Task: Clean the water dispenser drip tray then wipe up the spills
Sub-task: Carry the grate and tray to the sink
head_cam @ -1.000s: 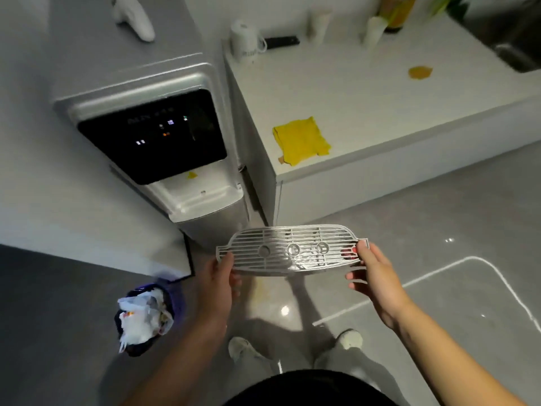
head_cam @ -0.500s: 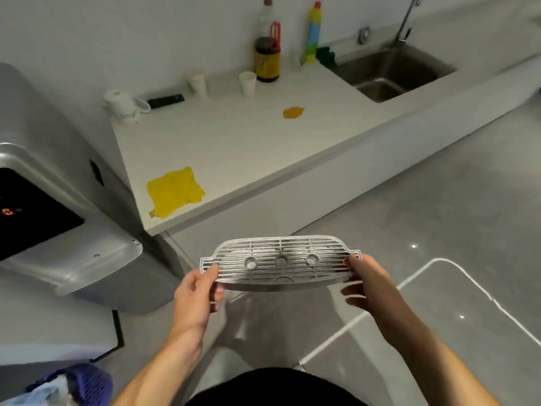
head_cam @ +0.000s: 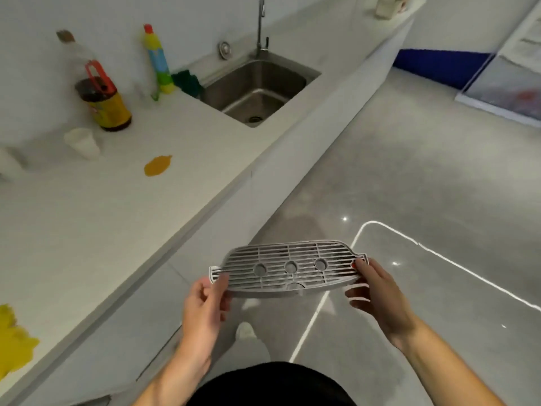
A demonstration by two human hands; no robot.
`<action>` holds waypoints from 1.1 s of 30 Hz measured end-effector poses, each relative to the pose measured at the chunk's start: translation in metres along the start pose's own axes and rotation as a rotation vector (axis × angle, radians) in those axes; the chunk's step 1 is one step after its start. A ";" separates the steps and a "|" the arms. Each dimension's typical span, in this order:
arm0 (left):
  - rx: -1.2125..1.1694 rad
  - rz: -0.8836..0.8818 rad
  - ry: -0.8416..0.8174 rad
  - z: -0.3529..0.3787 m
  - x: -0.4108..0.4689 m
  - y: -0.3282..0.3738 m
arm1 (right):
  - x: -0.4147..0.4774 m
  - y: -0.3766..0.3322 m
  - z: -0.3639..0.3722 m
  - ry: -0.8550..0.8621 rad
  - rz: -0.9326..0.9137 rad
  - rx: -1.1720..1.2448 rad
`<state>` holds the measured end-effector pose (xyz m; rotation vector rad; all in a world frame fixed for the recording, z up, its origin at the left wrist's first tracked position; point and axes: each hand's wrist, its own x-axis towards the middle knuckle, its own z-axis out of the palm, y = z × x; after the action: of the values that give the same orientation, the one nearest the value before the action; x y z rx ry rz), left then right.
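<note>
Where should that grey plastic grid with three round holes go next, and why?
Probably carry the grey slotted plastic drip tray forward to the steel sink for rinsing. The left hand and right hand each hold one end of it over the floor; the sink lies ahead in the white counter, with a tap behind it.

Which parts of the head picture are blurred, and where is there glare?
Head view: the dark sauce bottle and the dish soap bottle are smeared by motion blur; the drip tray grille is fairly sharp; the glossy floor carries a bright curved light streak and small glints.
</note>
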<state>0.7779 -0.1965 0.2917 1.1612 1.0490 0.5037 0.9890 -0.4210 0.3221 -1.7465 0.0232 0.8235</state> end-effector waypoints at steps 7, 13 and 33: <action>0.066 0.000 -0.159 0.101 0.111 0.060 | 0.093 -0.070 -0.037 0.131 0.018 0.100; 0.094 -0.002 -0.145 0.187 0.190 0.095 | 0.190 -0.120 -0.068 0.130 0.010 0.123; -0.017 -0.048 0.176 0.395 0.431 0.180 | 0.533 -0.331 -0.110 -0.088 -0.024 -0.057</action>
<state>1.3521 0.0137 0.2930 1.0890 1.2189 0.5832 1.5836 -0.1929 0.3276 -1.7593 -0.0812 0.8899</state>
